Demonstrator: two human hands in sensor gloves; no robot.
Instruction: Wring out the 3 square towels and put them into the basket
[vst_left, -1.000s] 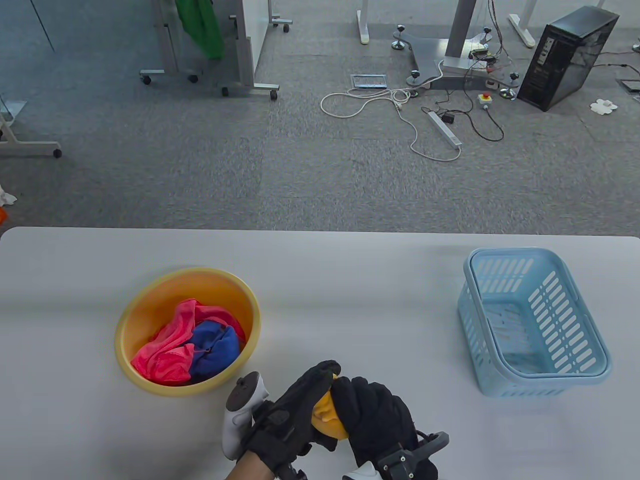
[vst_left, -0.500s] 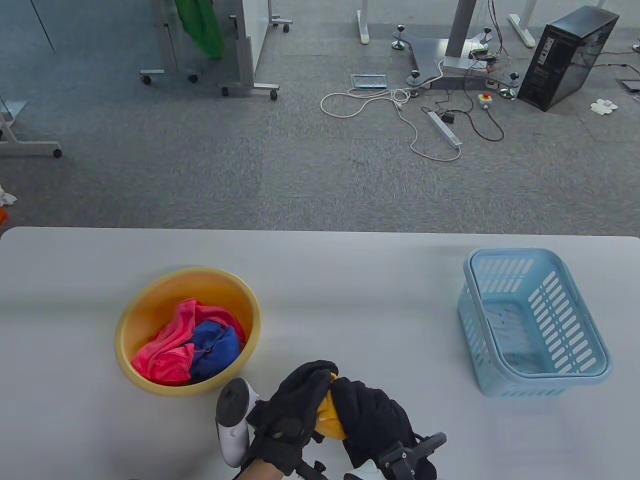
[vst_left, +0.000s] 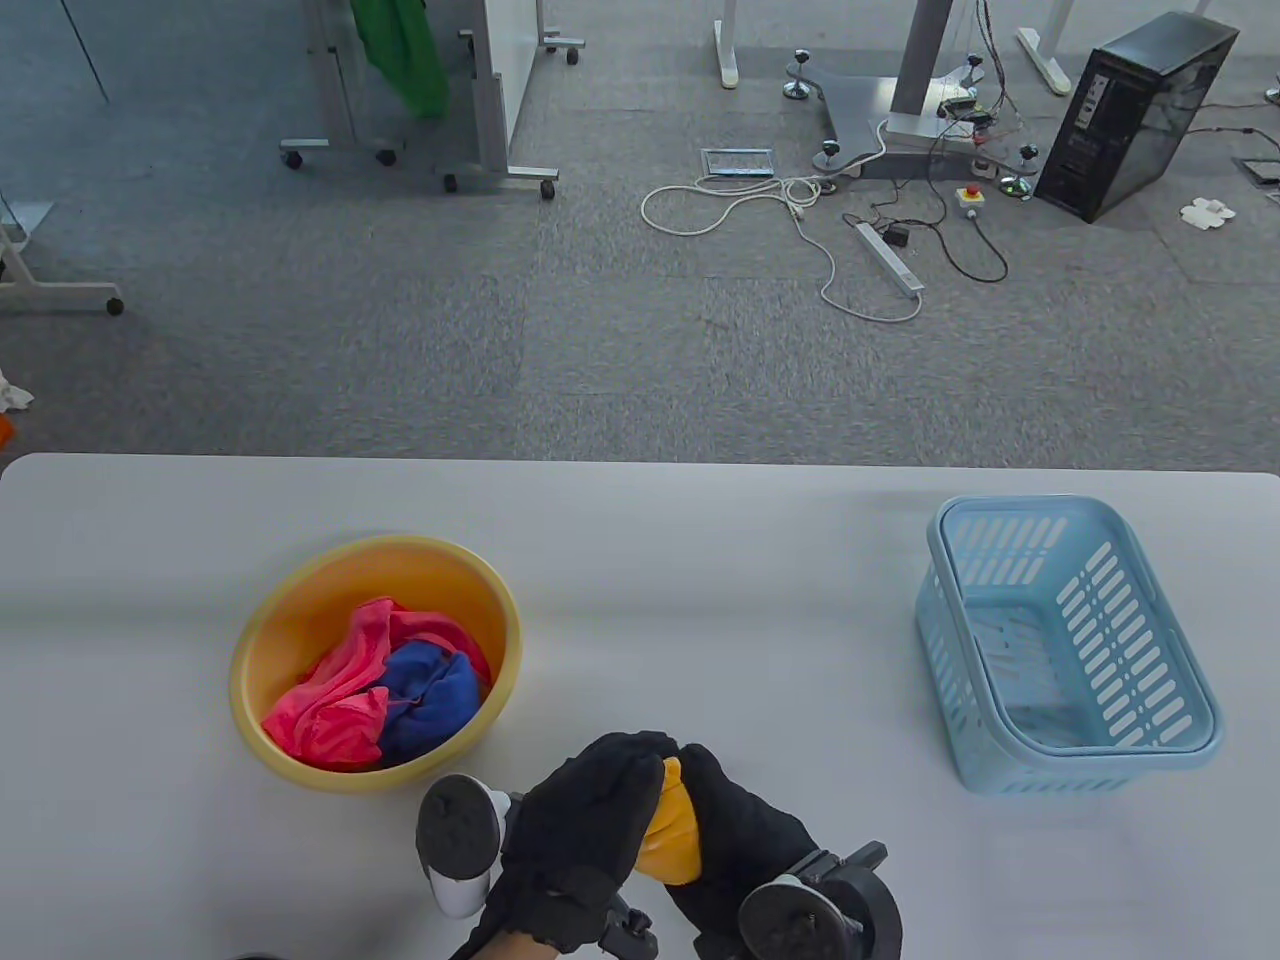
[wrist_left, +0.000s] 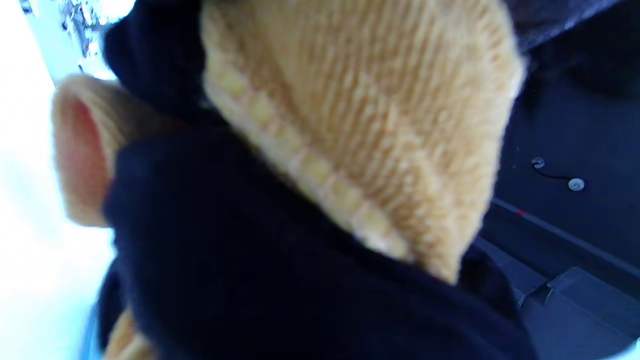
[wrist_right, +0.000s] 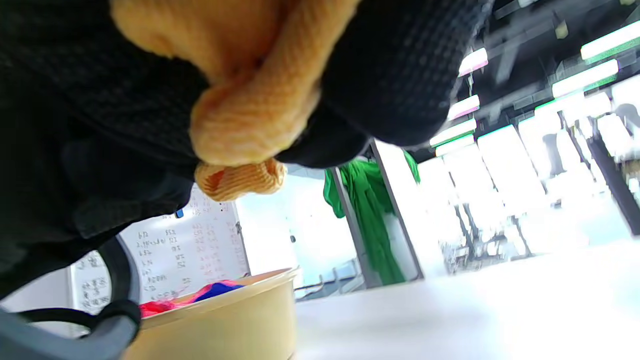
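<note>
Near edge of the white table (vst_left: 700, 560): I see both gloved hands together, over the tabletop. My left hand (vst_left: 580, 830) and right hand (vst_left: 745, 835) each have fingers curled round the yellow towel (vst_left: 670, 835), which is bunched into a roll between them; only a strip of it shows in the table view. Right wrist view shows a twisted end poking out past the fingers.

Just left of the hands sits the yellow basin (vst_left: 290, 600), holding a pink towel (vst_left: 335, 700) and a blue towel (vst_left: 435, 700), crumpled and touching.

Well apart, at the table's right: light blue basket (vst_left: 1180, 690), upright, with no towel in it.

Beyond the table: grey carpet (vst_left: 400, 330), a white cable (vst_left: 800, 220) and power strip (vst_left: 890, 258), a black computer tower (vst_left: 1135, 115), a green cloth (vst_left: 400, 55) hanging on a wheeled frame.
</note>
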